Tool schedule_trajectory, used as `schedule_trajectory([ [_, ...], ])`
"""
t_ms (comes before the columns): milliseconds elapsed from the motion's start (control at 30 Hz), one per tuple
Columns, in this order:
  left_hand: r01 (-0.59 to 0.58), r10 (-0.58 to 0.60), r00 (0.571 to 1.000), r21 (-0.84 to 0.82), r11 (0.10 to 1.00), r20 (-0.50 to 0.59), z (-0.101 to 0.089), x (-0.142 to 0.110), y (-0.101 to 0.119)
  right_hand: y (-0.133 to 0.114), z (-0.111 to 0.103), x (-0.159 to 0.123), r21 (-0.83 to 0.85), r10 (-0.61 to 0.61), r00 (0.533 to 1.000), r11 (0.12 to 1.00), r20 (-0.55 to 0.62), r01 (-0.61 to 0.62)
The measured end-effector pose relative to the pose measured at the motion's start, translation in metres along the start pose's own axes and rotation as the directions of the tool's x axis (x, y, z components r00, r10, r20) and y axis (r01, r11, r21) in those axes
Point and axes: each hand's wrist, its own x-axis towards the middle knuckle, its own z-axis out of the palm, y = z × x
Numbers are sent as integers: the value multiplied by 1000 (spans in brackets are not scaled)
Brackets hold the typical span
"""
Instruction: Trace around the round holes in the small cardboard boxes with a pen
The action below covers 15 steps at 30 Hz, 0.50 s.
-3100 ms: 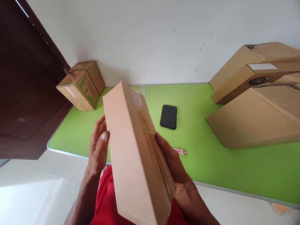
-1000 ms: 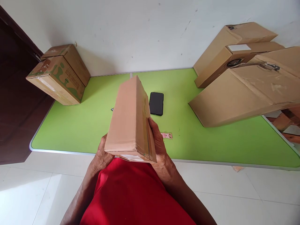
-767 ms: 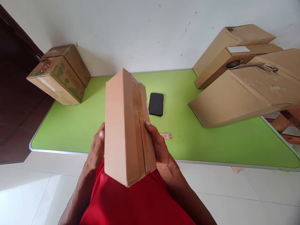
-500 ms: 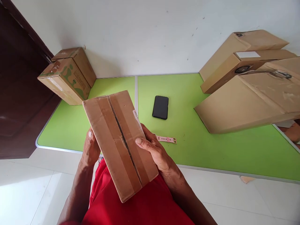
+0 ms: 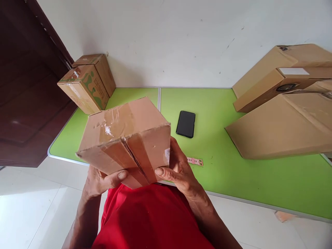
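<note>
Between my two hands I hold a taped cardboard box (image 5: pixel 121 121), tilted so that its long seam side faces me and an end with shiny tape shows on top. My left hand (image 5: pixel 100 181) grips its lower left, thumb lying across the seam side. On the right edge, by a small white label, my right hand (image 5: pixel 178 173) clasps it, thumb on the front; its other fingers are hidden behind. Just past my right hand a pink watch strap (image 5: pixel 195 161) lies partly covered on the table. A black phone (image 5: pixel 186 123) rests flat farther back.
The green table (image 5: pixel 233 180) stands against a white wall. Two cardboard boxes, one printed in green (image 5: pixel 85 90), are at the back left beside a dark door (image 5: pixel 26 103). Several large cartons (image 5: pixel 280 128) fill the right side. A brownish piece (image 5: pixel 284 216) is on the floor.
The box has tipped, bringing its taped end into sight above the seam side. My left thumb has moved from its left edge onto the seam side. The view has shifted slightly left.
</note>
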Motion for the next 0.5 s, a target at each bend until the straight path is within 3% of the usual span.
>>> schedule_trajectory([
  [100, -70, 70, 998, 69, 995, 3, -6, -3, 0, 7, -7, 5, -82, 64, 997, 995, 46, -60],
  [300, 12, -68, 986, -339, 941, -152, 6, 8, -1, 7, -10, 1, -226, 192, 975, 960, 112, -163],
  [500, 6, -138, 957, -459, 889, -255, 19, 34, -1, -5, -4, -15, -373, 188, 981, 914, 43, -159],
])
